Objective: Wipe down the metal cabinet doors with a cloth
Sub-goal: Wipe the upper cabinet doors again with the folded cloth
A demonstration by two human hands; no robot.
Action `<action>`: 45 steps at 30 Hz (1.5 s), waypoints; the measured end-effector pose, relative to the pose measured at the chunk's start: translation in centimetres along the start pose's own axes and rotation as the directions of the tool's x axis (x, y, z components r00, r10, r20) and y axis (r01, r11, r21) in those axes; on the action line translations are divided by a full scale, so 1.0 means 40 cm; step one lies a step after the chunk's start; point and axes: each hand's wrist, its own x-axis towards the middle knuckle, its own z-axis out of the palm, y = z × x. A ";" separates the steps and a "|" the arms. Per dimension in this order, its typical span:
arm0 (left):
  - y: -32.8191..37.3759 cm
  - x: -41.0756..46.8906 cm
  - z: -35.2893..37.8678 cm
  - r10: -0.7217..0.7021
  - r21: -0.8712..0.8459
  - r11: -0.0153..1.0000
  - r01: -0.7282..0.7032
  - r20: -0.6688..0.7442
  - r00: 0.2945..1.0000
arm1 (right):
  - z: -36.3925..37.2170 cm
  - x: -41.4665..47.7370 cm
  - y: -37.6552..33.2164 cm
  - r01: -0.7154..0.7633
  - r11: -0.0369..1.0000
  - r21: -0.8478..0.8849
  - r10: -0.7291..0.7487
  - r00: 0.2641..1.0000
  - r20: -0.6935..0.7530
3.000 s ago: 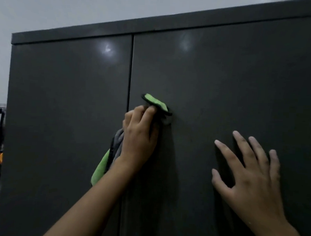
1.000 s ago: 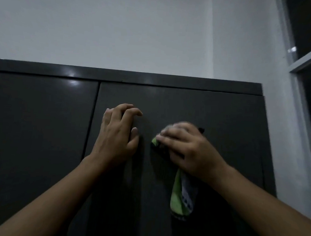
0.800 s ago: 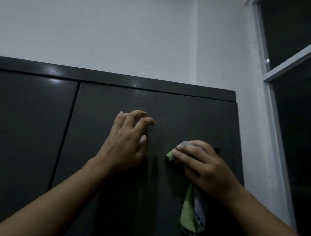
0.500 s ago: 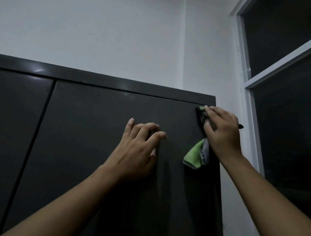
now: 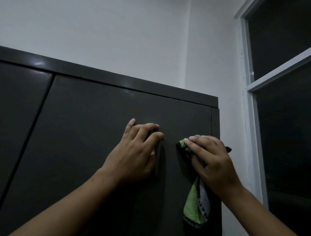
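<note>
A dark grey metal cabinet fills the lower left of the view; its right door (image 5: 89,132) and part of its left door (image 5: 11,110) show, split by a vertical seam. My right hand (image 5: 211,162) presses a green and grey cloth (image 5: 196,206) against the right door near its right edge; the loose end of the cloth hangs below the hand. My left hand (image 5: 135,153) rests on the same door just left of the cloth, fingers curled and spread, holding nothing.
The cabinet's top rim (image 5: 117,78) runs below a white wall (image 5: 101,28). A white-framed window (image 5: 257,87) with dark panes stands close to the cabinet's right side, with a narrow strip of wall between them.
Three seconds ago the left hand held the cloth; now the right hand has it. In the last half second the right hand slid the cloth down from the door's top right corner.
</note>
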 end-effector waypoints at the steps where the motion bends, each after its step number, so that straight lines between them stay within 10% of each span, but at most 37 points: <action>1: -0.001 -0.001 -0.001 0.011 0.004 1.000 -0.011 0.010 1.000 | -0.001 0.012 0.005 0.010 1.000 -0.017 -0.010 1.000 0.000; 12: -0.099 -0.086 -0.110 -0.046 0.073 0.996 0.041 0.067 0.997 | 0.132 0.328 -0.112 -0.304 0.951 0.059 0.309 0.925 -0.221; 23: -0.315 -0.214 -0.271 -0.388 -0.009 0.922 0.388 -0.026 0.921 | 0.219 0.414 -0.320 0.246 0.956 0.158 -0.250 0.968 0.002; 28: -0.381 -0.274 -0.310 -0.275 0.107 0.957 0.268 0.050 0.960 | 0.239 0.484 -0.351 -0.070 0.991 0.116 0.090 0.981 -0.171; 33: -0.436 -0.289 -0.324 -0.304 0.021 0.952 0.305 -0.036 0.952 | 0.295 0.466 -0.487 0.195 0.964 0.181 -0.193 0.981 -0.026; 38: -0.479 -0.295 -0.324 -0.246 -0.001 0.969 0.247 -0.080 0.966 | 0.273 0.412 -0.502 0.504 0.828 0.247 -0.548 0.820 0.165; 42: -0.491 -0.299 -0.322 -0.214 -0.018 0.977 0.214 -0.088 0.973 | 0.275 0.449 -0.452 0.182 0.978 0.097 -0.178 0.983 -0.054; 45: -0.485 -0.298 -0.312 -0.228 -0.038 0.974 0.225 -0.127 0.965 | 0.301 0.468 -0.498 -0.157 0.983 0.095 0.172 0.969 -0.180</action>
